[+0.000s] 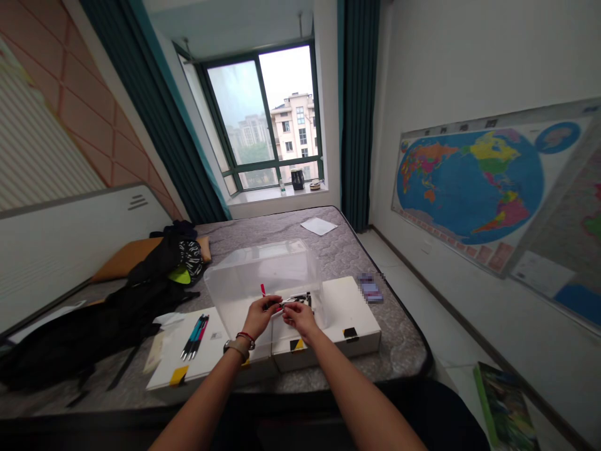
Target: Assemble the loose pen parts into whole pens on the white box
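My left hand [260, 318] and my right hand [301, 318] meet in front of a clear plastic bin [263, 263]. Both have their fingers closed in a pinch, fingertips almost touching. Between them is a slim, pen-like piece [280, 307], dark with a bit of red; its details are too small to make out. Small black and silver parts [305, 300] lie just beyond my right fingers, within the bin. A red piece [263, 290] sticks up behind my left hand. Several pens [195, 338] in teal, black and red lie side by side to the left.
White flat boxes [347, 307] with black and yellow tape support the bin on a grey mattress [263, 225]. A black bag [107, 319] lies at left. White paper [318, 226] rests toward the window. A blurred patch [370, 288] covers something at right.
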The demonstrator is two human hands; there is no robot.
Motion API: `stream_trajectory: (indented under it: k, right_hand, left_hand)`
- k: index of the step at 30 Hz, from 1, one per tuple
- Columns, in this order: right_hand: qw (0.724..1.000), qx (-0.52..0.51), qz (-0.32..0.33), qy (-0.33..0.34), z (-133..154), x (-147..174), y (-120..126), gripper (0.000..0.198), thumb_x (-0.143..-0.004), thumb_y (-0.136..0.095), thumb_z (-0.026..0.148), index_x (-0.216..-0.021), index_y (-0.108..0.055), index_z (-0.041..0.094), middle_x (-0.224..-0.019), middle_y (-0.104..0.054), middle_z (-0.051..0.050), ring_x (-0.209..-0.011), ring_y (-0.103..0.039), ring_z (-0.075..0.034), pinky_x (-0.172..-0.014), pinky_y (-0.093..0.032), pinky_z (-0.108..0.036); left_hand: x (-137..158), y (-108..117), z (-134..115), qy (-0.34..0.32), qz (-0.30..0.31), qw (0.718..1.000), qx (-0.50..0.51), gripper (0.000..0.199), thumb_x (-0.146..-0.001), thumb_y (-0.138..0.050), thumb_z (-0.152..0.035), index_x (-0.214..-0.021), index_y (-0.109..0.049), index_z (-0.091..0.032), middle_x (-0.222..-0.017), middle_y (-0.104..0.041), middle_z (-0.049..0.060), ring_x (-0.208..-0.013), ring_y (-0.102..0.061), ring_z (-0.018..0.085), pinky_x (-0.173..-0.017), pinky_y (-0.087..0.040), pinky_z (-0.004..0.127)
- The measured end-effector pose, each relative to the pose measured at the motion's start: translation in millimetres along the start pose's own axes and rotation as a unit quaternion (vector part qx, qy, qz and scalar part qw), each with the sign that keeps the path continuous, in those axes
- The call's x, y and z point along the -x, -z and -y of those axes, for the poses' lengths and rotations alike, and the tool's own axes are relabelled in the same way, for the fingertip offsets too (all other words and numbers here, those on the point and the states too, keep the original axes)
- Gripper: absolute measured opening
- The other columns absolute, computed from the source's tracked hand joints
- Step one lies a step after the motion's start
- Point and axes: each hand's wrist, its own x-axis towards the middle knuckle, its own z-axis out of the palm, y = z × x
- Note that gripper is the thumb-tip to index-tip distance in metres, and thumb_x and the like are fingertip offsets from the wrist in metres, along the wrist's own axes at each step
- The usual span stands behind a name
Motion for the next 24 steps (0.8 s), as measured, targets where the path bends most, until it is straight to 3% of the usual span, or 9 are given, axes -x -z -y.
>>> stream_trajectory:
  k: [13,24]
  right_hand:
    - [0.999,-0.039,0.017,-0.006,6,4,2,0.040,-0.051,-0.085,0.032,-0.081,-0.068,0.013,-0.070,-0.064,-0.002,-0.064,-0.059,-0.012,-0.068,-0.048,-0.029]
    - [0.999,-0.003,0.048,-0.018,0,-1,3,0.044,-0.059,-0.077,0.050,-0.078,-0.062,0.013,-0.066,-0.062,-0.003,-0.058,-0.057,-0.011,-0.062,-0.047,-0.028]
  left_hand:
    - [-2,-10,-4,-0.010,-0.001,1.000,-0.015,0.024,-0.074,-0.062,-0.029,-0.095,-0.070,-0.018,-0.095,-0.072,0.006,-0.089,-0.066,0.019,-0.085,-0.052,0.033]
    - [2,-19,-5,-0.016,-0.040,0.999,-0.022,0.020,-0.074,-0.061,-0.028,-0.088,-0.071,-0.019,-0.088,-0.072,0.005,-0.082,-0.066,0.018,-0.079,-0.052,0.031]
